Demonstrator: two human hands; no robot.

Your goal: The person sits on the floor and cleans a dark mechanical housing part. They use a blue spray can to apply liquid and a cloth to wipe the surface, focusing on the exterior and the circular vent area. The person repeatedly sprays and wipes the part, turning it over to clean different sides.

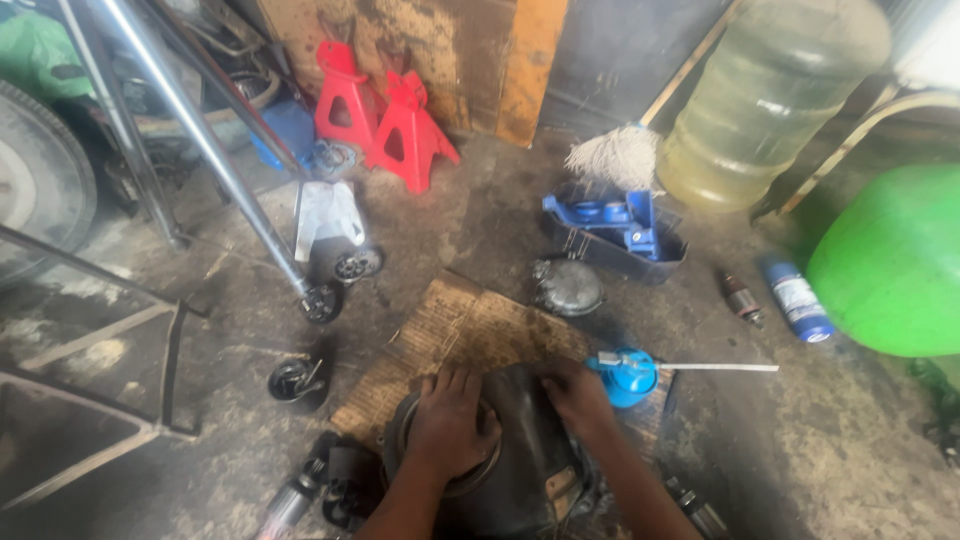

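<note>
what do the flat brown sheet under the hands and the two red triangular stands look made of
Flat brown sheet: likely corrugated cardboard, matte, stained dark, with fine ribbed lines.
Two red triangular stands: probably painted metal, judging by their glossy red coat and stiff, sharp-edged legs.

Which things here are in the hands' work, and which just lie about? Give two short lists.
In hand: left hand and right hand on the dark housing; cardboard under it; blue oil can beside the right hand.

Lying about: red stands, water jug, spray can, blue tray, green ball.
</note>
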